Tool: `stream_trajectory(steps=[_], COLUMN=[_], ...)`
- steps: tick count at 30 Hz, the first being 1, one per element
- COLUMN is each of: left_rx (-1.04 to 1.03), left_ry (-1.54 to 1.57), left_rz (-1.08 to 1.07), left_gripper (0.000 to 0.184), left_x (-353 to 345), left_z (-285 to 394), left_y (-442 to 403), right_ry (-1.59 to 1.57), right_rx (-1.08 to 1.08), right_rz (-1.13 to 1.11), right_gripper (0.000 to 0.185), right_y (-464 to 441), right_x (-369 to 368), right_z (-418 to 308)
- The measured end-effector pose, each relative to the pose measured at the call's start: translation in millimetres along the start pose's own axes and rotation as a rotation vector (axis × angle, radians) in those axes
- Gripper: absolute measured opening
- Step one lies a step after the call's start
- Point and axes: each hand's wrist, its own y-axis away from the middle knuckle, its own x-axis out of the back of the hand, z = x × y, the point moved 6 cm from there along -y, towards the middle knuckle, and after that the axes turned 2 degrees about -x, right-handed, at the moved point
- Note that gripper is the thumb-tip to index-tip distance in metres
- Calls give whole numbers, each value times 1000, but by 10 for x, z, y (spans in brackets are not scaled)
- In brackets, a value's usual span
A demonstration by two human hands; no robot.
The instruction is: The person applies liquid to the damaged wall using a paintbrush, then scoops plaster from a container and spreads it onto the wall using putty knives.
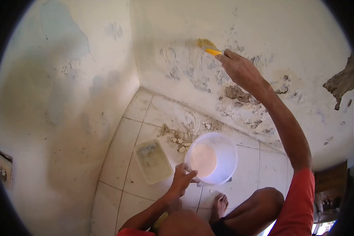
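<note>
My right hand (240,67) is raised to the damaged wall, its fingers closed round the handle of a yellow paintbrush (213,51). The bristles point up and left, at or very near the wall face; whether they touch I cannot tell. Low over the tiles, my left hand (182,177) grips the near-left rim of a translucent white bucket (226,159), thumb at the edge. Pale pinkish liquid (203,159) lies at the bottom of the bucket, which appears tilted. Left of it on the floor stands a rectangular plastic tub (158,173) with a greyish patch inside.
Plaster rubble (181,141) lies on the tiled floor (118,157) along the wall base. The wall (177,23) is pitted, with a deep hole (237,93) and a bare patch (342,80) at right. An electrical socket (4,171) is on the left wall. Dark furniture (330,188) stands at right.
</note>
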Motion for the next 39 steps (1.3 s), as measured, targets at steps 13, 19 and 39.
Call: stream_trajectory(steps=[13, 19, 39], left_rx=[10, 11, 5], left_ry=[24, 91, -185], left_rz=[-49, 63, -50], left_gripper=[33, 23, 33], left_x=[-108, -90, -460], left_z=[61, 45, -19], left_y=[81, 76, -134], right_ry=[91, -200, -519], right_rx=[-74, -242, -302], right_rz=[-143, -151, -741], right_gripper=[15, 20, 23], right_y=[-340, 91, 2789], right_x=[-213, 252, -388], right_z=[-229, -27, -905])
